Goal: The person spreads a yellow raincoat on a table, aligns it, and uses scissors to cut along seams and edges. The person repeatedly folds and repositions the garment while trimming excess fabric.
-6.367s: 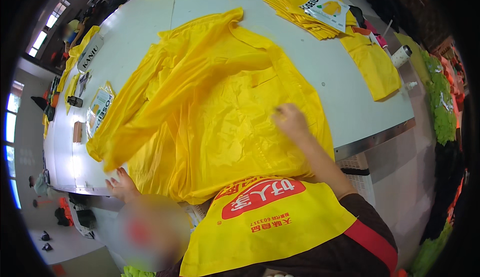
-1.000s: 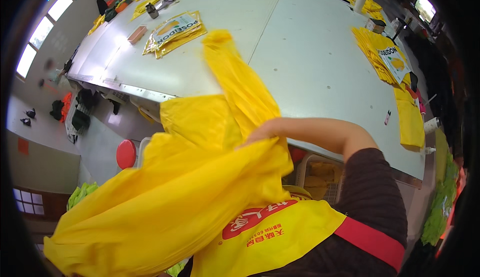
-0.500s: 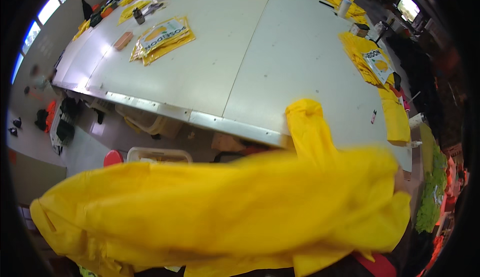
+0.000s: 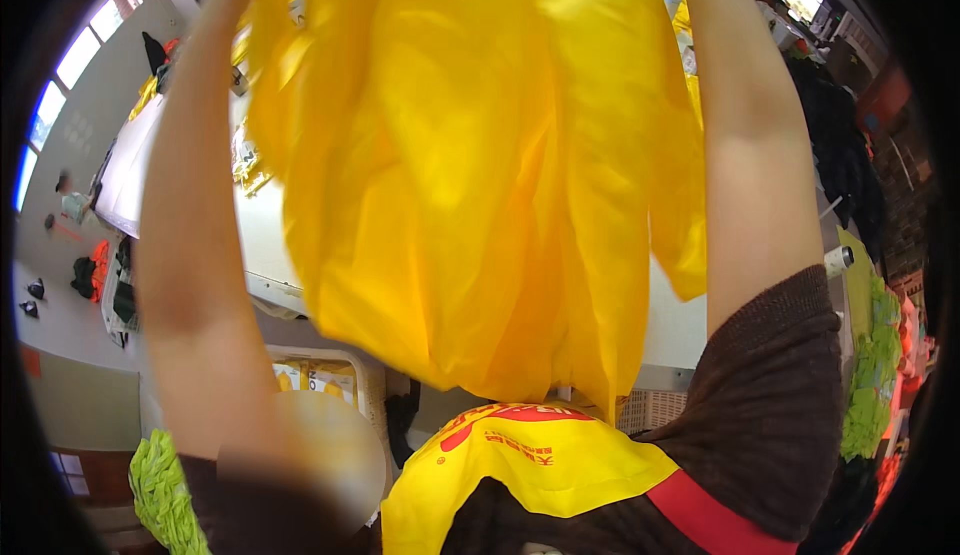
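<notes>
A large yellow waterproof garment [image 4: 450, 175] hangs in loose folds in front of me, filling the middle of the view. Its top runs past the upper edge, and its hem dangles just above my yellow apron [image 4: 550, 470]. Both my arms are raised, the left forearm [image 4: 195, 215] beside the garment's left side and the right forearm [image 4: 755, 155] beside its right. My two hands lie beyond the upper edge, so their grip is hidden. What hangs at the right side of the garment may be a sleeve, though I cannot tell.
Behind the garment stands a pale worktable [image 4: 262, 245], mostly covered from sight. Below it on the left is a white plastic bin [image 4: 368, 367] with printed packages. Lime-green cloth is piled at the right [image 4: 872, 375]. A beige slatted crate [image 4: 650, 412] shows under the table.
The garment has gone from lying sideways low in front of me to hanging upright, lifted high. My arms are now raised on either side of it.
</notes>
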The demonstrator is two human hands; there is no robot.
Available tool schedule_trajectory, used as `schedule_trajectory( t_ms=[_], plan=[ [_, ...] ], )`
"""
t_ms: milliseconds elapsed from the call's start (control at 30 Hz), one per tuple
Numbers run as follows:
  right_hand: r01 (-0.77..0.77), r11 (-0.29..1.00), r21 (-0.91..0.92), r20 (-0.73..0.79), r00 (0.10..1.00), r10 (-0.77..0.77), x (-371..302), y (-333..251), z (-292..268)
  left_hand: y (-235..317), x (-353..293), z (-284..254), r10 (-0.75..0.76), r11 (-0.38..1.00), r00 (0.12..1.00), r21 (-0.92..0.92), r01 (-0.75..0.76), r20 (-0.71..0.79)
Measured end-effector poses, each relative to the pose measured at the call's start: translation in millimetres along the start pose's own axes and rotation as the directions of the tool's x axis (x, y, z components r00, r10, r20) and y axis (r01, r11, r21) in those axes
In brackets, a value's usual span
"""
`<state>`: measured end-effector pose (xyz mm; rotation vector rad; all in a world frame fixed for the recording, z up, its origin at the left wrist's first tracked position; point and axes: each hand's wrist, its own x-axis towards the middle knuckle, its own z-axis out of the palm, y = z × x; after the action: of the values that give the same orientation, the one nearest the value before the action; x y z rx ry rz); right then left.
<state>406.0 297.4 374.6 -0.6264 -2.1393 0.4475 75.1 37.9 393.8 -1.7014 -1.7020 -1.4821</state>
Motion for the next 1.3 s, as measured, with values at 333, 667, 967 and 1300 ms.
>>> schedule_trajectory(
  t_ms=[333, 667, 967, 1300],
  plan=[
    [-0.616, 0.786, 0.051, 0.046, 0.787, 0.615, -449, 137, 148, -133, -457, 103, -0.625, 0.678, 0.678, 0.699, 0.228, 0.386],
    [-0.541, 0.648, -0.536, 0.061, 0.741, 0.669, -550, -16, 189, -198, -491, 50, -0.658, 0.578, 0.683, 0.794, 0.189, 0.317],
    [-0.618, -0.207, 0.759, 0.324, 0.083, 0.942, -564, -15, 80, -364, -506, -108, -0.824, 0.436, 0.495, 0.866, 0.244, 0.275],
    [-0.531, 0.624, -0.574, -0.156, 0.819, 0.553, -526, -31, 172, -369, -436, -105, -0.952, 0.013, 0.264, 0.843, 0.538, -0.153]
  ],
)
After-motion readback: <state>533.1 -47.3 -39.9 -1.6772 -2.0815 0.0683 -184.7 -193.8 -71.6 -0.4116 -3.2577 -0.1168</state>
